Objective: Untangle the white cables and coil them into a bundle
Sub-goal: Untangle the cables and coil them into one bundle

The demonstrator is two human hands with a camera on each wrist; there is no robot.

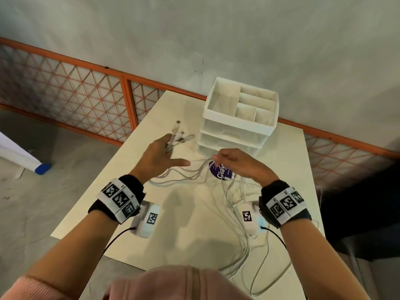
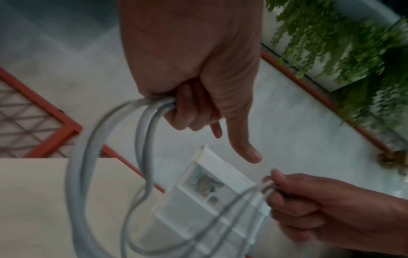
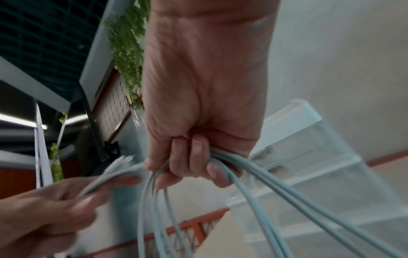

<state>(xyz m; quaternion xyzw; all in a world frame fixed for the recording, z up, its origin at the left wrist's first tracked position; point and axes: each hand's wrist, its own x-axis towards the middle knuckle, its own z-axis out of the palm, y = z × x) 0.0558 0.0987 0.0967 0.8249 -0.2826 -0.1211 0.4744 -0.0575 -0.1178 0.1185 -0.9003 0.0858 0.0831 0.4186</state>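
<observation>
Several white cables (image 1: 236,215) trail in loose strands from both hands down over the cream table (image 1: 186,234) to its front right edge. My left hand (image 1: 167,148) is raised above the table and grips a bunch of cable ends, whose connectors (image 1: 178,134) stick out past the fingers. In the left wrist view the curled fingers (image 2: 189,111) close round the strands (image 2: 143,132) while the index finger points out straight. My right hand (image 1: 220,158) is level with it, a little to the right. Its fingers (image 3: 198,157) are curled round several cables (image 3: 253,188).
A white drawer organiser (image 1: 240,120) with open top compartments stands at the table's back, just beyond the hands. A round purple label or roll (image 1: 223,173) lies under the right hand. An orange mesh fence (image 1: 86,98) runs behind the table, and a dark surface (image 1: 357,213) sits to the right.
</observation>
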